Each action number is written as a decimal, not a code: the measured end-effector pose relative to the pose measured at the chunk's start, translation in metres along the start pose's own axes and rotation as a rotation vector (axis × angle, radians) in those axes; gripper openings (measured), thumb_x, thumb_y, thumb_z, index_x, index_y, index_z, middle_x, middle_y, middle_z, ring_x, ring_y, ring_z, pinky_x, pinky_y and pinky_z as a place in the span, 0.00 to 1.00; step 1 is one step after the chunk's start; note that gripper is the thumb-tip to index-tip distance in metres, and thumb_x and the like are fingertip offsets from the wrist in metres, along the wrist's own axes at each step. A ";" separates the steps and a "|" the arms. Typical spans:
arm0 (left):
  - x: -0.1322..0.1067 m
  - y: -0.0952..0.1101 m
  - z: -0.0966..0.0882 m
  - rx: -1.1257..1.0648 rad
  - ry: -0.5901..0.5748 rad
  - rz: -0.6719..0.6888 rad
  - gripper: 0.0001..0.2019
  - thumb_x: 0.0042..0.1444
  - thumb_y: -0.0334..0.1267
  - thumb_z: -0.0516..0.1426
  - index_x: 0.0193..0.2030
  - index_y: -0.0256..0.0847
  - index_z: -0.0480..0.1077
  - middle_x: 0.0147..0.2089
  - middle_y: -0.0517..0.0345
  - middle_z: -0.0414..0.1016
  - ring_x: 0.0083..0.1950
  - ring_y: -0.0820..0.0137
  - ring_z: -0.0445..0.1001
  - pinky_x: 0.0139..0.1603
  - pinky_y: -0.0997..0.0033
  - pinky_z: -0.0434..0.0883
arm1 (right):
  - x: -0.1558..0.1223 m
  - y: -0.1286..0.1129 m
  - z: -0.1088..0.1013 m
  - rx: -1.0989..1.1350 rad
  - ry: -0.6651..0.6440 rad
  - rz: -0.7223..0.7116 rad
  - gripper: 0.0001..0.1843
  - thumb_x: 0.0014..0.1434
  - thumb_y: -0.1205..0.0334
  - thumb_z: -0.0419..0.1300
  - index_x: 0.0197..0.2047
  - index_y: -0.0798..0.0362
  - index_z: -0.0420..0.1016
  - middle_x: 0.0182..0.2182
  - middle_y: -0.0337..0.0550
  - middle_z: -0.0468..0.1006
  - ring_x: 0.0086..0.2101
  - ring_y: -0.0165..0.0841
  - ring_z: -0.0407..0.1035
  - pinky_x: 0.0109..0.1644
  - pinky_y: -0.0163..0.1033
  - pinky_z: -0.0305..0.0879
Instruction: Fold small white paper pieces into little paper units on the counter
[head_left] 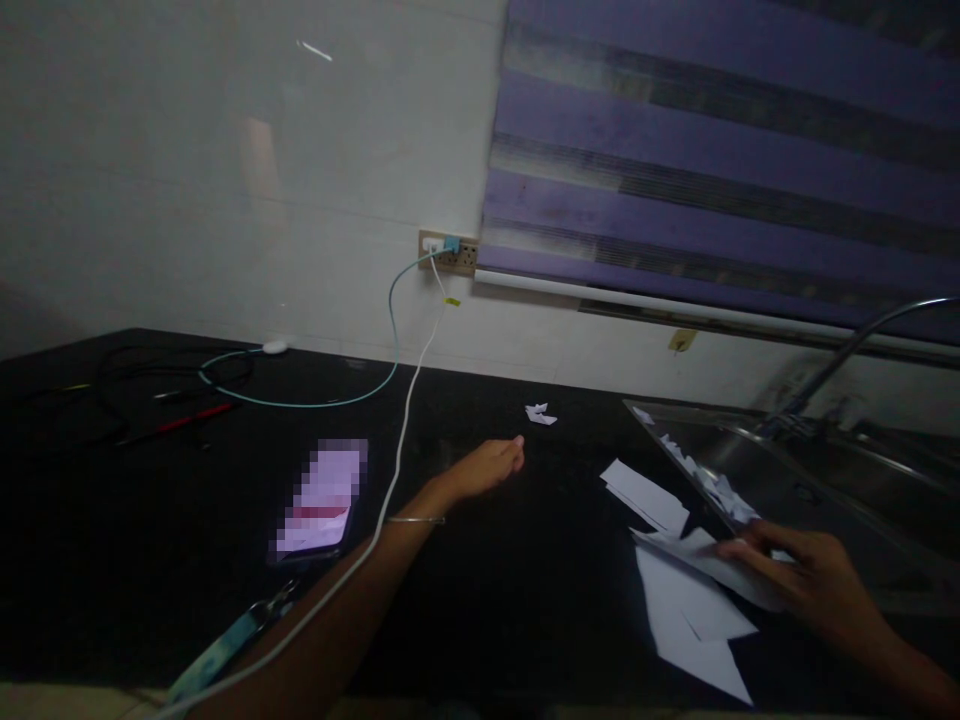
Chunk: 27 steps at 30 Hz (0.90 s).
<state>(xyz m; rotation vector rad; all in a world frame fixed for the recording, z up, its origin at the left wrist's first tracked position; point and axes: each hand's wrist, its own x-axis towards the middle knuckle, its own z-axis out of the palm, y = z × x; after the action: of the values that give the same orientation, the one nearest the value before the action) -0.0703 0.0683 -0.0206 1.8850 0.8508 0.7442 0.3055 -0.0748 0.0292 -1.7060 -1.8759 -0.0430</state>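
My left hand [491, 468] is over the black counter, its fingers curled together and nothing visible in them. Just beyond its fingertips lies a small folded white paper piece [540, 414], apart from the hand. At the right, my right hand [806, 570] grips the edge of a sheet of white paper [709, 560], which is tilted up off the counter. Beneath it are more loose white sheets [690, 630]. Another folded sheet [646, 495] lies just behind. Several small folded paper pieces [694, 465] line the sink's edge, some partly hidden by my right hand.
A steel sink [784, 455] with a curved faucet [862, 345] is at the right. A lit phone [322, 500] lies left of my left forearm, near a blue strap [217, 655]. A white cable [405, 430] crosses that forearm from the wall socket [450, 252]. More cables [300, 404] lie at the left.
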 end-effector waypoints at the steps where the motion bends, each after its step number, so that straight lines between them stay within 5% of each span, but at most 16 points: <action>1: 0.000 0.000 0.000 -0.002 0.001 -0.002 0.31 0.63 0.61 0.35 0.30 0.38 0.64 0.23 0.63 0.59 0.25 0.74 0.57 0.28 0.73 0.57 | 0.004 0.001 0.001 0.029 -0.050 0.000 0.31 0.45 0.27 0.57 0.20 0.47 0.81 0.16 0.43 0.73 0.16 0.34 0.67 0.19 0.35 0.61; 8: -0.001 0.001 0.000 -0.041 -0.010 0.000 0.32 0.62 0.63 0.35 0.30 0.39 0.65 0.22 0.63 0.58 0.23 0.74 0.57 0.26 0.73 0.56 | 0.033 -0.012 -0.010 0.117 -0.190 -0.139 0.26 0.53 0.39 0.59 0.20 0.52 0.79 0.16 0.46 0.73 0.17 0.33 0.66 0.19 0.36 0.57; 13: -0.003 0.002 0.004 -0.158 -0.043 0.009 0.27 0.62 0.61 0.41 0.34 0.39 0.65 0.24 0.64 0.59 0.23 0.75 0.57 0.25 0.74 0.56 | 0.069 -0.066 -0.018 0.160 0.040 -0.289 0.21 0.53 0.43 0.62 0.21 0.52 0.78 0.15 0.42 0.70 0.15 0.30 0.60 0.19 0.36 0.53; 19: -0.004 0.008 0.007 -0.294 -0.036 0.002 0.25 0.62 0.59 0.46 0.55 0.42 0.58 0.31 0.62 0.65 0.27 0.76 0.61 0.27 0.77 0.58 | 0.109 -0.139 0.052 0.400 -0.176 -0.320 0.26 0.55 0.45 0.62 0.15 0.53 0.65 0.12 0.33 0.58 0.16 0.24 0.50 0.20 0.33 0.44; 23: -0.005 0.014 0.008 -0.341 -0.052 0.130 0.25 0.56 0.53 0.58 0.53 0.37 0.65 0.43 0.52 0.70 0.40 0.71 0.68 0.39 0.73 0.65 | 0.126 -0.159 0.103 0.476 -0.221 -0.358 0.26 0.58 0.46 0.59 0.17 0.54 0.64 0.15 0.33 0.57 0.19 0.25 0.51 0.24 0.34 0.46; 27: 0.000 0.012 0.008 -0.334 -0.030 0.127 0.23 0.58 0.52 0.56 0.48 0.32 0.71 0.39 0.50 0.74 0.35 0.70 0.70 0.37 0.71 0.65 | 0.134 -0.155 0.122 0.565 -0.132 -0.264 0.21 0.62 0.45 0.55 0.26 0.53 0.68 0.23 0.37 0.66 0.26 0.29 0.60 0.30 0.35 0.55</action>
<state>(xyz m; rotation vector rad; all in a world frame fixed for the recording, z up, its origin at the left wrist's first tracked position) -0.0608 0.0607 -0.0133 1.6554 0.5512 0.8750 0.1148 0.0679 0.0440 -1.0970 -1.9546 0.4621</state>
